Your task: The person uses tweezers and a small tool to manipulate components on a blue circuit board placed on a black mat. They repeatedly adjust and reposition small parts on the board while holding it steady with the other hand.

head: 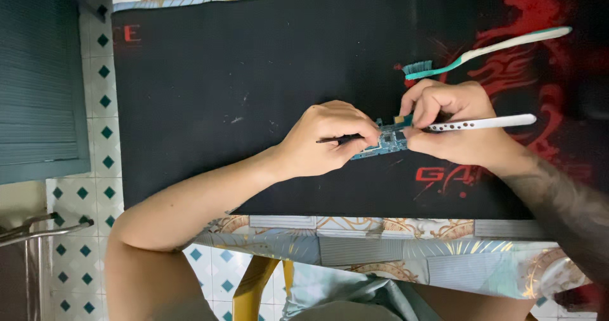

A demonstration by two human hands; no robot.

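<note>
A small blue circuit board (388, 141) lies on the black mat (254, 73) between my two hands. My left hand (323, 140) presses on the board's left end, and a thin dark tool sticks out from under its fingers. My right hand (453, 121) grips a white pen-shaped tool (488, 124) whose tip meets the board's right end. Its fingers also touch the board's upper corner.
A teal and white toothbrush (488, 49) lies on the mat just beyond my right hand. The mat covers a table with a patterned cloth (380, 245). Tiled floor (95, 105), a dark cabinet (38, 73) and a yellow stool leg (250, 289) are to the left and below.
</note>
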